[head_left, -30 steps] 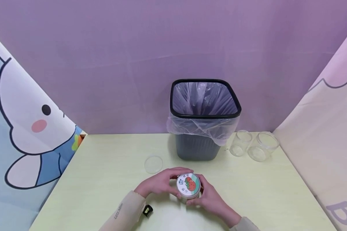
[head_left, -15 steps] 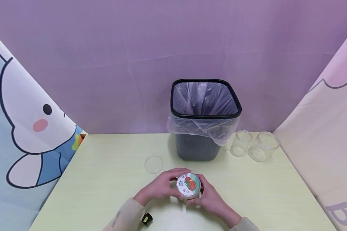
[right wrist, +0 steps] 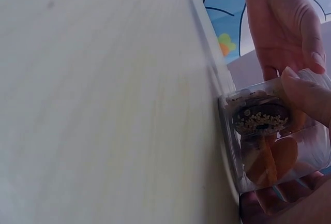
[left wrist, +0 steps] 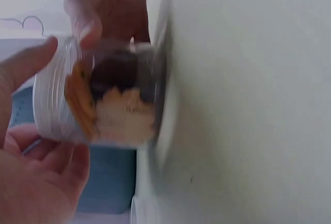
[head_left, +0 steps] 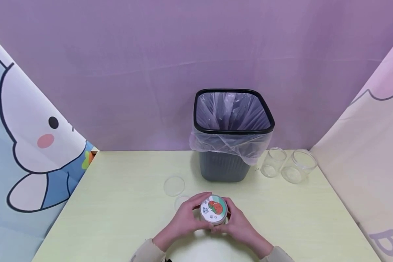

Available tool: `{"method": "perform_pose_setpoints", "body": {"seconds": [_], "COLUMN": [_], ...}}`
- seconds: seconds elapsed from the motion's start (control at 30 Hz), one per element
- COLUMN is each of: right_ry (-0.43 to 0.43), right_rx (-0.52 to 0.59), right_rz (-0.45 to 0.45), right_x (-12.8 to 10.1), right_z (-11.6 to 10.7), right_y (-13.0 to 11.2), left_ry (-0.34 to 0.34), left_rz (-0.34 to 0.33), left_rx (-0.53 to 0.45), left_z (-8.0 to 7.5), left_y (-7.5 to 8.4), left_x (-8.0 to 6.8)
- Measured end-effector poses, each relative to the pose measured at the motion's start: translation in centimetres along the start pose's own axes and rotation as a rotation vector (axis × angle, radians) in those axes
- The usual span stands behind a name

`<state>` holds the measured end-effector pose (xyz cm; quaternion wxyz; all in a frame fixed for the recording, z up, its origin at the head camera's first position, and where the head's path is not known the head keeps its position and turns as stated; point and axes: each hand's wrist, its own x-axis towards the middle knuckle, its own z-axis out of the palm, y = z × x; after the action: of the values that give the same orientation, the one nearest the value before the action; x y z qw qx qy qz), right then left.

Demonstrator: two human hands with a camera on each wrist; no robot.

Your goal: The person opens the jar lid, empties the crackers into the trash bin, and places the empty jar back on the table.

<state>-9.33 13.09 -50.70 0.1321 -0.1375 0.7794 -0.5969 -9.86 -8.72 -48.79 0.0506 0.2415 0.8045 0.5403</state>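
Note:
A clear jar (left wrist: 116,105) with a pale printed label stands upright on the table between both hands. Biscuit pieces and a dark, nut-sprinkled ring-shaped biscuit (right wrist: 262,119) show through its wall. On top is a round lid (head_left: 213,209) bearing a picture of orange-red fruit. My left hand (head_left: 185,218) curves round the lid's left side, thumb in front and fingers behind. My right hand (head_left: 238,222) grips the jar's right side, with its thumb at the front in the head view. In the right wrist view its thumb (right wrist: 310,97) lies along the jar wall.
Behind the jar stands a grey bin (head_left: 224,167) lined with a plastic bag. Two clear jars without lids (head_left: 273,162) (head_left: 299,166) are at its right. Two clear discs (head_left: 174,186) (head_left: 181,201) lie left, the nearer partly behind the left hand. Cloth walls enclose the table.
The lid's print has turned counterclockwise. My left hand has shifted and turned at the lid, with its forearm drawn nearer, uncovering a second clear disc. The right hand has stayed put.

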Motion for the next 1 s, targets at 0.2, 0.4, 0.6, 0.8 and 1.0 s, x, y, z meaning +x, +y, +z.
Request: {"method": "perform_pose_setpoints", "body": {"seconds": [0.2, 0.4, 0.6, 0.8, 1.0], "right_ry": [0.007, 0.028, 0.032, 0.027, 0.023], "right_rx": [0.023, 0.026, 0.024, 0.022, -0.009], "right_rz": [0.001, 0.014, 0.013, 0.008, 0.01], "right_x": [-0.1, -0.1, -0.1, -0.1, 0.0], "right_z": [0.1, 0.2, 0.3, 0.3, 0.2], "right_y": [-0.1, -0.1, -0.1, -0.1, 0.0], "left_ry": [0.117, 0.221, 0.279, 0.188, 0.02], "left_rz": [-0.014, -0.049, -0.092, -0.081, -0.038], "left_rx": [0.029, 0.091, 0.152, 0.144, 0.128], "left_z": [1.3, 2.5, 3.1, 2.6, 0.7], "left_y": [0.7, 1.0, 1.5, 1.4, 0.8], "left_x": [-0.8, -1.4, -1.7, -1.6, -0.4]}}
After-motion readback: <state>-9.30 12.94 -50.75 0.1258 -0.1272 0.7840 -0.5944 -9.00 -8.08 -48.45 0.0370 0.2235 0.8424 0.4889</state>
